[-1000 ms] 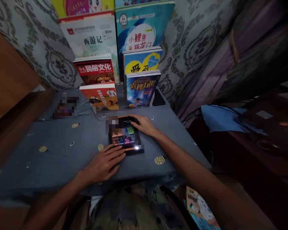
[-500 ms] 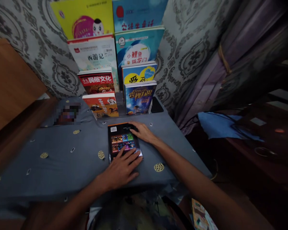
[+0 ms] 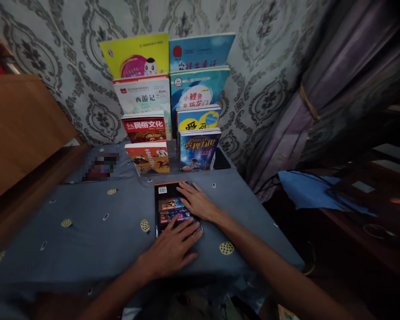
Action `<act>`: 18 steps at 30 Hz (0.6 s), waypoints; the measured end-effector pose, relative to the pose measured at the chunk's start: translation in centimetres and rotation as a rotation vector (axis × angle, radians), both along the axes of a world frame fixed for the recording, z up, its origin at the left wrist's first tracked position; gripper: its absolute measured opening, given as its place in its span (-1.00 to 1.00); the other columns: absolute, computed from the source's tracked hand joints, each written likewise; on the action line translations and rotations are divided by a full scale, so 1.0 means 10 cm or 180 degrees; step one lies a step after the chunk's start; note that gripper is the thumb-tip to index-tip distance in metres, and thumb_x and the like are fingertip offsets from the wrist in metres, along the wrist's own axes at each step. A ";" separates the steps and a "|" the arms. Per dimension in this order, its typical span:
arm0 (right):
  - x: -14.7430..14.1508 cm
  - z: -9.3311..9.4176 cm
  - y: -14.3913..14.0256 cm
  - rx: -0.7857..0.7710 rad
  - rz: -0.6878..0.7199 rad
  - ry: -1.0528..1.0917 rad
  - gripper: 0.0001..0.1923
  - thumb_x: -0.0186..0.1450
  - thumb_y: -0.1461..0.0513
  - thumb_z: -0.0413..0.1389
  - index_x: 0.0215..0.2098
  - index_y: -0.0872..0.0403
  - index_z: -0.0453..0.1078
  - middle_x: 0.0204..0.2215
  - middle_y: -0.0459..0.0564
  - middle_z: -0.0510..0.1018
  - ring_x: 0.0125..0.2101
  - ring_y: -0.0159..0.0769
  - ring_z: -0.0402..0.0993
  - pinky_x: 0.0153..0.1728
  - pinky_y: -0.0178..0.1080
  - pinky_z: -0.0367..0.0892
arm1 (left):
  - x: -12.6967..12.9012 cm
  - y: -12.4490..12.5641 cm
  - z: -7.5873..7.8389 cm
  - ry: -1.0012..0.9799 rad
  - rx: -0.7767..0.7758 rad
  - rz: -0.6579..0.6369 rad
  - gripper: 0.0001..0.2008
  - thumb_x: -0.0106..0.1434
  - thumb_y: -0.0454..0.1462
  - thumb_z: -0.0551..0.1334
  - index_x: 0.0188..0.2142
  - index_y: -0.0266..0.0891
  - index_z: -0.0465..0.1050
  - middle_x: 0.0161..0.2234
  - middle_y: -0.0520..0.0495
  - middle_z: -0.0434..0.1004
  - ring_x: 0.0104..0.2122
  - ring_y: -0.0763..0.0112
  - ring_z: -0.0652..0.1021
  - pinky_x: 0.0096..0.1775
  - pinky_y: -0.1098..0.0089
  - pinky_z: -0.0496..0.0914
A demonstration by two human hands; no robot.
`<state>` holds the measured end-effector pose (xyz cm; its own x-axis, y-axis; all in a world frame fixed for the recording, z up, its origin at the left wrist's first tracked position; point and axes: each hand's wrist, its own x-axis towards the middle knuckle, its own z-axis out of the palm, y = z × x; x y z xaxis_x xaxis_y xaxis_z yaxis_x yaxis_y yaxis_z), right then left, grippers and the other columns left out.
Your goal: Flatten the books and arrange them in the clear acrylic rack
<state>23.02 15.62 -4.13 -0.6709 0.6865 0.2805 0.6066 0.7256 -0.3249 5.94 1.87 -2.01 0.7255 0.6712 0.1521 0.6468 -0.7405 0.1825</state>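
The left hand [image 3: 171, 249] lies palm down with its fingers spread and nearly straight, the fingertips pressing on the near end of a dark book [image 3: 168, 205] that lies flat, back cover up, on the grey-blue cloth [image 3: 86, 231]. Nothing is gripped; the hand rests open on the cover. The right hand [image 3: 197, 202] is also flat and open, fingers a little apart and pointing towards the wall, laid along the book's right half, with its heel over the right edge. The two hands sit close together, the left fingertips almost meeting the right wrist.

The book lies in the middle of the cloth-covered table, just in front of a stepped rack of books [image 3: 168, 111] that stands against the patterned wall [image 3: 260, 66]. A white barcode patch and a band of small coloured pictures show on its cover; the near right corner is hidden under the hands, and the print is too small to read.

Beside the rack's right foot lies a flat black thing [image 3: 222, 159], probably a phone, though the light is too poor to be sure. A blurred patch covers something on the cloth at the left. The right side of the view is dark; a blue cloth [image 3: 313, 189] and a tied curtain [image 3: 323, 89] can be made out there. Both forearms are cut off by the lower edge.
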 end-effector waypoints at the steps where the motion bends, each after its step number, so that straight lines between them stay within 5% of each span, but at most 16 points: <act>1: 0.01 0.00 0.01 -0.0030 0.0001 0.0018 -0.51 0.42 0.23 -0.05 0.30 0.12 0.26 0.33 0.20 0.26 0.35 -0.09 0.12 0.33 0.16 0.03 | -0.01 0.01 0.01 -0.0006 -0.0025 -0.0007 -0.48 0.46 -0.08 0.06 0.34 -0.11 0.12 0.34 -0.09 0.24 0.36 0.29 0.20 0.37 0.04 0.00; 11: 0.08 -0.06 0.18 -0.0279 -0.0251 0.0225 -0.47 0.41 0.11 0.03 0.28 0.19 0.28 0.33 0.33 0.22 0.35 0.04 0.11 0.28 0.15 0.13 | 0.02 0.08 -0.04 0.0078 -0.0003 0.0232 -0.46 0.42 0.01 0.08 0.33 0.00 0.14 0.33 -0.09 0.26 0.35 0.18 0.22 0.33 -0.08 0.10; 18: 0.08 -0.04 0.19 -0.0160 -0.0287 0.0281 -0.51 0.41 0.12 0.04 0.25 0.13 0.33 0.30 0.25 0.30 0.30 -0.03 0.22 0.27 0.07 0.18 | 0.10 0.06 0.00 0.0179 -0.0022 0.0379 -0.49 0.41 -0.03 0.14 0.30 0.04 0.20 0.32 -0.12 0.28 0.34 0.14 0.25 0.30 -0.18 0.13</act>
<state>23.79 17.54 -4.53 -0.5801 0.7575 0.2995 0.6360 0.6509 -0.4144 6.95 2.45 -2.05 0.6480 0.7539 0.1086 0.7393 -0.6568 0.1483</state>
